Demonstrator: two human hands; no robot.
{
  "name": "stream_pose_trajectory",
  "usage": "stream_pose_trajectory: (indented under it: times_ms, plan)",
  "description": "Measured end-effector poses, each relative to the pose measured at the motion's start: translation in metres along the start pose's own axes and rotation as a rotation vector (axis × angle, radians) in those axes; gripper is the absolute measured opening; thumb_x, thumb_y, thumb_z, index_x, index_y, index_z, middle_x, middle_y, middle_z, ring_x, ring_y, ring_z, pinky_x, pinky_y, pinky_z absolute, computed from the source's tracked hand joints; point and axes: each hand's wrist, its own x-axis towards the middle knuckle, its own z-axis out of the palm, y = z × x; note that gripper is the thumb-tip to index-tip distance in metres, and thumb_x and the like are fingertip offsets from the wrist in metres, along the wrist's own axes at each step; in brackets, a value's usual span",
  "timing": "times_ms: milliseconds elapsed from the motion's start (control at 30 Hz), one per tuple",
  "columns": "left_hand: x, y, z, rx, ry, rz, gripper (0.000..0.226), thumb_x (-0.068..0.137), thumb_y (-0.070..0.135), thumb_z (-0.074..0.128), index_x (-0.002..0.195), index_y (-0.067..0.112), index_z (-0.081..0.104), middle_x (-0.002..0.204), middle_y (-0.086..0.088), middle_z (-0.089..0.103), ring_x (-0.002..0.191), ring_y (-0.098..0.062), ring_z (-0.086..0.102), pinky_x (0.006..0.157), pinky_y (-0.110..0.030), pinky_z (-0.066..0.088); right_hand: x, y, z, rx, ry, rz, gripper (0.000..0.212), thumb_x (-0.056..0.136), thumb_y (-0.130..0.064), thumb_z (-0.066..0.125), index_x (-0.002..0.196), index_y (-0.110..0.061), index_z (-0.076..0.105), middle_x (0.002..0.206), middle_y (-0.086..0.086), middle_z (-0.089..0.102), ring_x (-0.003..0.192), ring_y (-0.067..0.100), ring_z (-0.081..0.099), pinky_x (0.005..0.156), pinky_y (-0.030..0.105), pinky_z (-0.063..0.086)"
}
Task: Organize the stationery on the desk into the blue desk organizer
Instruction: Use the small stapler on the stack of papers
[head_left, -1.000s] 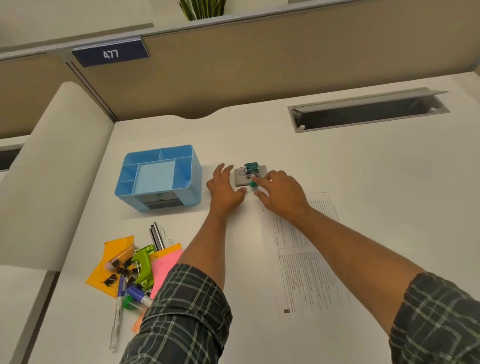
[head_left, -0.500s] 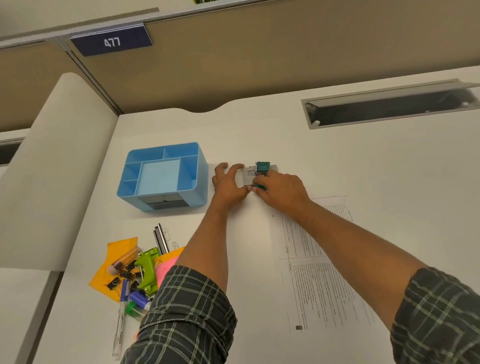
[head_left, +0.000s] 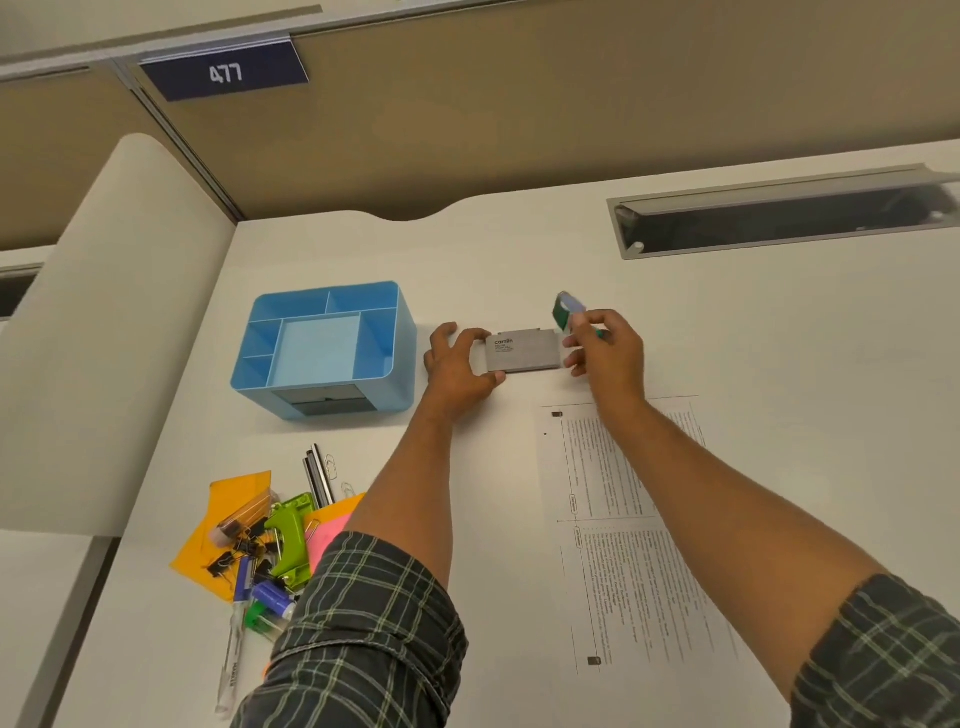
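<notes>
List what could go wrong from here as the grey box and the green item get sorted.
1. The right hand holds a small green item only at its fingertips while also touching the grey box; it could slip and drop onto the desk.
2. The left hand grips just the box's end; lifted that way, the box may tilt.
3. The forearms cross above the stationery pile and printed sheet; a sleeve may drag them.
</notes>
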Motion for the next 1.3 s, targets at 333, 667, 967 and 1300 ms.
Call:
stream_pose_trajectory:
  times_ms: [333, 667, 967, 1300]
  plan:
    - [0.0, -0.001, 0.001, 0.009, 0.003, 0.001, 0.059, 0.083, 0.029, 0.077, 0.136, 0.031, 0.051, 0.157, -0.003, 0.017, 0.143, -0.033, 0.018, 0.117, -0.042, 0.023, 0.015, 0.001, -0.012, -0.059, -0.183, 0.002, 0.023, 0.095, -0.036, 0.068, 0.114, -0.024, 0.073, 0.108, 0.0, 0.067, 0.085, 0.018, 0.064, 0.074, 0.023, 0.055]
    - [-0.001, -0.002, 0.001, 0.006, -0.004, 0.018, 0.059, 0.085, 0.027, 0.075, 0.137, 0.031, 0.05, 0.159, -0.002, 0.017, 0.145, -0.032, 0.016, 0.117, -0.04, 0.021, 0.034, 0.017, -0.023, -0.739, -0.447, -0.315, 0.072, 0.072, -0.032, 0.088, 0.137, -0.032, 0.056, 0.12, -0.013, 0.052, 0.095, 0.008, 0.057, 0.084, 0.021, 0.049]
    - [0.002, -0.005, -0.007, 0.014, -0.08, 0.03, 0.058, 0.089, 0.019, 0.07, 0.141, 0.032, 0.046, 0.163, 0.002, 0.015, 0.146, -0.032, 0.018, 0.118, -0.041, 0.021, 0.043, 0.015, -0.018, -0.803, -0.557, -0.378, 0.066, 0.08, -0.022, 0.083, 0.14, -0.029, 0.056, 0.132, -0.007, 0.056, 0.098, 0.008, 0.057, 0.087, 0.017, 0.047]
    - [0.005, -0.007, -0.007, 0.013, -0.082, 0.039, 0.058, 0.088, 0.019, 0.072, 0.14, 0.029, 0.047, 0.162, 0.003, 0.019, 0.147, -0.028, 0.021, 0.117, -0.038, 0.022, 0.047, 0.008, -0.022, -0.79, -0.585, -0.307, 0.061, 0.087, -0.026, 0.077, 0.143, -0.031, 0.052, 0.141, -0.005, 0.053, 0.104, 0.008, 0.057, 0.084, 0.011, 0.04]
